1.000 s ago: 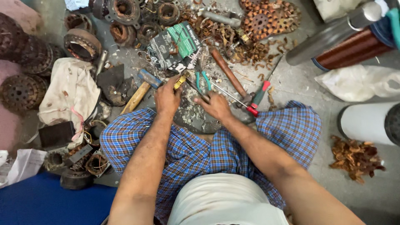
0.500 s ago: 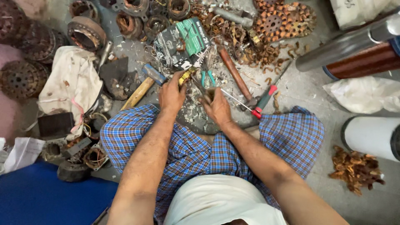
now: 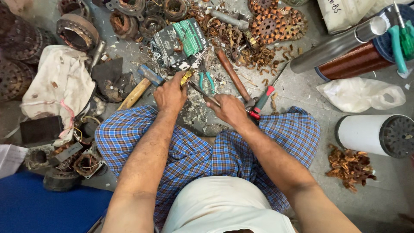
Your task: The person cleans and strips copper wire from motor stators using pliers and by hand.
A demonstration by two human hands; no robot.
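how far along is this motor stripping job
Done: pulled copper scraps lie in a pile by the white cylinder, more litter the floor ahead. In hand: the left hand holds a yellow-handled tool and the right hand a thin metal tool. Left: several wound stators sit untouched.

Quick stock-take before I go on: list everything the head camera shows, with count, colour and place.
Wooden-handled hammer: one, blue head, left of the hands.
Teal-handled pliers: one, just beyond the hands.
Red-and-black screwdriver: one, right of the right hand.
Brown wooden handle: one, floor centre.
Rusty round motor housings: several, brown, top left.
White cloth: one, dirty, left.
Copper wire spool: one, reddish, upper right.
White cylinder: one, right.
White plastic bag: one, right.
Checked blue cloth: over the legs.
Left hand: on a small yellow-tipped tool.
Right hand: on a thin metal rod.
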